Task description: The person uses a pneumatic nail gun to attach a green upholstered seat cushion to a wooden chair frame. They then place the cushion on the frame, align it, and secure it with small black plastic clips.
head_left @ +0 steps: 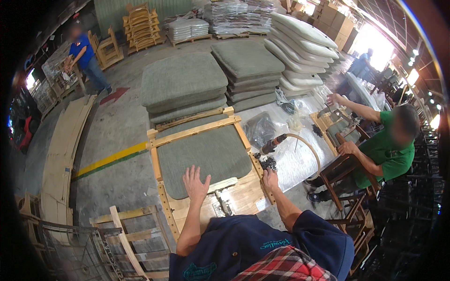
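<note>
The left hand lies flat with fingers spread wide on the near edge of a grey-green seat cushion, gripping nothing; the cushion is a soft, coarse-woven slab with rounded corners, set inside a pale bare-wood chair frame on the desk. The right hand rests on the frame's right rail, its fingers curled; whether they grip anything cannot be made out. Just beyond it lies a small heap of dark screws and a pneumatic tool with a curved tan hose, on crinkled clear plastic sheeting. Behind stand stacks of matching cushions. A seated person in a green shirt is partly cut off by dark chair frames at right
</note>
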Demonstrator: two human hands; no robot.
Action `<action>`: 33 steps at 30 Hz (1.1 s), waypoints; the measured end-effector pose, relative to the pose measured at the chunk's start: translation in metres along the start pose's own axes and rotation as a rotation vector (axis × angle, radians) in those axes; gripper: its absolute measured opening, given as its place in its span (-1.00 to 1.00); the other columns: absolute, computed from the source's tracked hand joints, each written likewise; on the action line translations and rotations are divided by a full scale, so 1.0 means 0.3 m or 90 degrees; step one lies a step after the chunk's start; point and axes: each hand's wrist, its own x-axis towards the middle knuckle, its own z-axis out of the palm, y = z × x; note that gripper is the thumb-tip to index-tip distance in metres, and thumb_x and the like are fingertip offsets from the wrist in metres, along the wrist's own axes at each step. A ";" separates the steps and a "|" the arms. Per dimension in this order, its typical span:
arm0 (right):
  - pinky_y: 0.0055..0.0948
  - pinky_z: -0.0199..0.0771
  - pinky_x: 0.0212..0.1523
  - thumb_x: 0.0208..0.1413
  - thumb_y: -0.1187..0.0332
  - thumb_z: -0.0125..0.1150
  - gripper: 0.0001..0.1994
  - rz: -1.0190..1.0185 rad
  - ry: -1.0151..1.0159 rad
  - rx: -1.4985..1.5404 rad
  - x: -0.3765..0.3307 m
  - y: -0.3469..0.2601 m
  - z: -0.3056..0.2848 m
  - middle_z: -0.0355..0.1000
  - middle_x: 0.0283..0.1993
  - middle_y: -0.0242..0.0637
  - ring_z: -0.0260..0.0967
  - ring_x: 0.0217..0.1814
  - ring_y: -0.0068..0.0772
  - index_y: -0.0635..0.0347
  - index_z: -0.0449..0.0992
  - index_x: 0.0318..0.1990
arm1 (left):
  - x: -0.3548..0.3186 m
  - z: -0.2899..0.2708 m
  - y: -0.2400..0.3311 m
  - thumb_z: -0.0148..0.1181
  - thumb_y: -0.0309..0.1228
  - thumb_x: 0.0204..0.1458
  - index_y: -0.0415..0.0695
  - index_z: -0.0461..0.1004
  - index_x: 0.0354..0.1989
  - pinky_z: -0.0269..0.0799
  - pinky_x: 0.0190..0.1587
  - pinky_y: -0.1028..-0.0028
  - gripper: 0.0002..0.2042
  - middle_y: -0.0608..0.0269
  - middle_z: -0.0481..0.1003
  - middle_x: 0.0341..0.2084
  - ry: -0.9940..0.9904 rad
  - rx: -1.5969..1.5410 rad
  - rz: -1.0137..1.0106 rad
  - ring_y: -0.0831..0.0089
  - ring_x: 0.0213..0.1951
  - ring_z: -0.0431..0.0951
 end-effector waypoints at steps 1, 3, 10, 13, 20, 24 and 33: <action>0.03 0.41 0.17 0.19 0.25 0.06 -0.57 0.005 0.006 0.000 0.010 0.009 0.009 0.47 0.07 0.25 0.38 0.11 0.28 0.39 0.53 0.09 | 0.001 -0.006 -0.006 0.27 0.00 0.08 -0.21 0.45 0.25 -0.06 0.47 -0.04 -0.35 0.00 0.29 0.37 -0.004 0.003 -0.004 -0.02 0.43 0.13; -0.01 0.44 0.14 0.17 0.28 0.09 -0.63 0.016 0.023 -0.001 0.035 0.017 0.016 0.55 -0.04 0.14 0.44 0.03 0.25 0.39 0.59 0.00 | 0.002 -0.015 -0.012 0.27 -0.01 0.09 -0.22 0.44 0.25 -0.06 0.47 -0.04 -0.35 0.00 0.28 0.38 -0.008 0.006 -0.008 -0.02 0.44 0.13; -0.07 0.49 0.08 -0.09 0.37 0.28 -0.67 0.059 0.038 0.009 0.039 -0.022 -0.009 0.56 -0.18 0.14 0.51 -0.05 0.16 0.28 0.64 -0.13 | -0.001 -0.034 -0.018 0.26 -0.01 0.10 -0.21 0.44 0.26 -0.07 0.48 -0.04 -0.35 0.00 0.27 0.39 -0.024 0.015 -0.020 -0.02 0.44 0.12; -0.06 0.47 0.11 -0.12 0.47 0.26 -0.72 0.099 0.043 0.019 0.031 -0.027 0.005 0.54 -0.19 0.14 0.47 0.00 0.17 0.32 0.62 -0.18 | -0.001 -0.038 -0.019 0.26 -0.01 0.10 -0.21 0.43 0.26 -0.08 0.48 -0.04 -0.35 0.00 0.27 0.39 -0.028 0.016 -0.025 -0.01 0.44 0.11; -0.08 0.54 -0.04 -0.08 0.50 0.24 -0.83 0.141 0.035 0.068 0.028 -0.027 0.005 0.57 -0.27 0.12 0.55 -0.14 0.16 0.34 0.57 -0.29 | -0.004 -0.043 -0.013 0.28 -0.02 0.09 -0.21 0.42 0.27 -0.08 0.48 -0.05 -0.34 0.00 0.26 0.39 -0.026 0.007 -0.027 0.00 0.45 0.11; -0.13 0.55 -0.07 -0.04 0.50 0.21 -0.85 0.171 0.077 0.105 0.010 -0.050 0.011 0.59 -0.29 0.09 0.58 -0.16 0.13 0.33 0.57 -0.28 | -0.008 -0.044 -0.023 0.28 -0.02 0.09 -0.22 0.43 0.26 -0.07 0.48 -0.06 -0.35 -0.01 0.27 0.38 -0.020 0.006 -0.026 -0.01 0.44 0.11; -0.27 0.58 -0.15 0.02 0.44 0.18 -0.86 0.300 0.129 0.234 -0.009 -0.074 0.001 0.61 -0.37 -0.05 0.60 -0.30 -0.17 0.28 0.60 -0.29 | -0.003 -0.039 -0.025 0.28 -0.02 0.10 -0.22 0.44 0.25 -0.06 0.47 -0.06 -0.36 -0.03 0.29 0.37 -0.006 0.005 -0.013 -0.03 0.43 0.13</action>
